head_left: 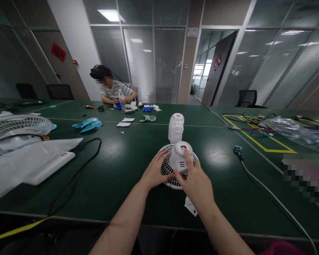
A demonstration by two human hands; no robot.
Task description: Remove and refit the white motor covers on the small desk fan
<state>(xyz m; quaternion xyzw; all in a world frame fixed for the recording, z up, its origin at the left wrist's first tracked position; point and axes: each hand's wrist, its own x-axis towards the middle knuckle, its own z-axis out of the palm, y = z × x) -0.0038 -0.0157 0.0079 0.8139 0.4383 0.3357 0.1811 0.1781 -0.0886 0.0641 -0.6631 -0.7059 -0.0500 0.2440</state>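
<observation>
White motor housing (177,162) is grasped by the right hand (199,180) as the left hand (154,172) grips the fan grille (166,165), apparently mid-fitting, seemingly needing careful alignment next.

An office; blinds (138,74) behind glass partitions (170,14), black chairs (60,92), long green table (117,159).

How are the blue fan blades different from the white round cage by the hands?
The fan blades are blue; the cage is white. The fan blades are solid; the cage is full of gaps. The left hand touches the cage; no hand touches the fan blades. Both are on the green table.
</observation>
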